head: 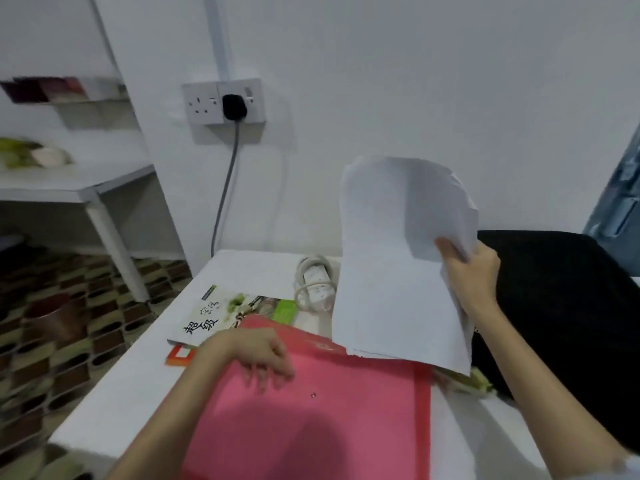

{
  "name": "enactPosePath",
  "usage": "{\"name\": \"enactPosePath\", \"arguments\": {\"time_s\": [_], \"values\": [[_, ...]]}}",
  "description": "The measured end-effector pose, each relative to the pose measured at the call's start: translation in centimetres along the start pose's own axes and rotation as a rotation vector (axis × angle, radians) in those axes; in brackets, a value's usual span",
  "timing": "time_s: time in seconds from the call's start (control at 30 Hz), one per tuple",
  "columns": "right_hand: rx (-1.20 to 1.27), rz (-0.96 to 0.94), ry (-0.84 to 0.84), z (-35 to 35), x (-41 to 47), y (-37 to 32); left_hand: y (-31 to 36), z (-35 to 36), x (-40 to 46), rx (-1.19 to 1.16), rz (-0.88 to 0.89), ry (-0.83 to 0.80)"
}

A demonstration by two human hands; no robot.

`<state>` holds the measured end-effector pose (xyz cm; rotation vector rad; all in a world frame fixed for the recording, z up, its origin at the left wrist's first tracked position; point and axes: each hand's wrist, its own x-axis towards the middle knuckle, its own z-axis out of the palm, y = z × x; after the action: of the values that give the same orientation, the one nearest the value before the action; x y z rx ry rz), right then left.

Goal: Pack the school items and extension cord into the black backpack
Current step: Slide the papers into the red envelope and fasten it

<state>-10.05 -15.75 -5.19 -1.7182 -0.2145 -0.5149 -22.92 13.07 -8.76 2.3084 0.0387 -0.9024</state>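
Pink folder (311,427) nearest, left hand (258,358) resting, fingers relaxed. Right hand (474,271) fingers pinching paper stack (401,271). Textbook (221,313), extension cord (315,285) unpacked on worktop (114,403); black backpack (561,306) waiting.

White paper stack (398,265) held upright above the table's far right. Pink folder (311,417) flat at near edge. Textbook (221,313) and coiled white extension cord (315,282) behind it. Black backpack (561,306) at right edge.

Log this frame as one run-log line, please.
right hand: holds paper stack upright | left hand: rests on pink folder | black backpack: right | extension cord: unpacked
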Motion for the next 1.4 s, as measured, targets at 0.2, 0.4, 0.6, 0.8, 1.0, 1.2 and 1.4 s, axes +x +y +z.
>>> {"name": "enactPosePath", "arguments": {"time_s": [0.2,0.4,0.6,0.8,1.0,1.2,1.4], "values": [[-0.173,-0.168,-0.07,2.4,0.7,-0.8,-3.0,0.3,4.6,0.285,0.193,0.717],[-0.542,-0.422,-0.058,4.5,2.0,0.9,-4.8,0.3,7.3,0.492,0.057,0.519],[-0.529,-0.435,-0.024,6.5,3.3,1.2,-5.3,-2.2,6.4,0.032,0.354,0.563],[-0.283,-0.272,-0.17,8.9,3.5,0.2,-5.1,-3.9,3.9,-0.109,0.408,0.362],[-0.255,-0.099,-0.448,11.2,2.7,0.9,-5.0,-3.7,3.9,-0.16,0.502,0.335],[-0.485,-0.079,-0.705,11.5,3.0,2.7,-4.4,-4.2,3.6,-0.277,0.495,0.305],[-0.631,0.037,-0.874,10.5,3.4,3.9,-5.7,-4.5,3.3,-0.137,0.373,0.388]]}}
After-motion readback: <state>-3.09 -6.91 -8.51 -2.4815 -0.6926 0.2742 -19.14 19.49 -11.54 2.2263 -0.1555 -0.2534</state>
